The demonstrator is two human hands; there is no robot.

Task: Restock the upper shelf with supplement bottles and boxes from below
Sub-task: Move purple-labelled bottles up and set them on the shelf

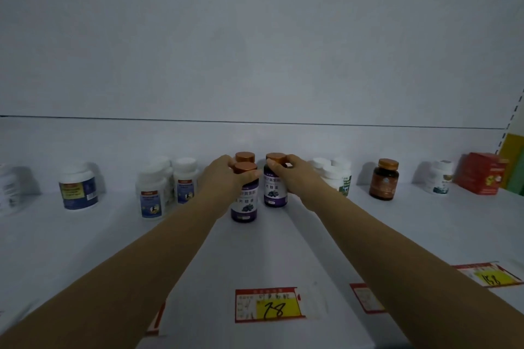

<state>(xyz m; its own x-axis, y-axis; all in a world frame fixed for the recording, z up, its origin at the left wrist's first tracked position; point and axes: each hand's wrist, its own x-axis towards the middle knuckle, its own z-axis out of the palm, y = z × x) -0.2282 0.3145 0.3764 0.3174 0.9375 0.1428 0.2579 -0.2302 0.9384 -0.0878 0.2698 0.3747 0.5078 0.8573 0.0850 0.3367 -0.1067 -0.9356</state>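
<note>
Grip of left hand (224, 176) encloses front purple bottle (244, 205); right hand (295, 171) clasps right purple bottle (275, 191) beside it.

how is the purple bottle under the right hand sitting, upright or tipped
Upright: the purple bottle stands on its base on the shelf, copper cap on top, with the right hand gripping around the cap.

The person's left forearm (127, 272) and right forearm (397, 252) are bare along their whole visible length, from the lower corners of the view to the wrists. Both are slender and smooth, and the wide lens draws them out long. The left hand (224, 176) and right hand (295, 176) are bare as well. A short nail (270, 163) shows on the right thumb.
</note>
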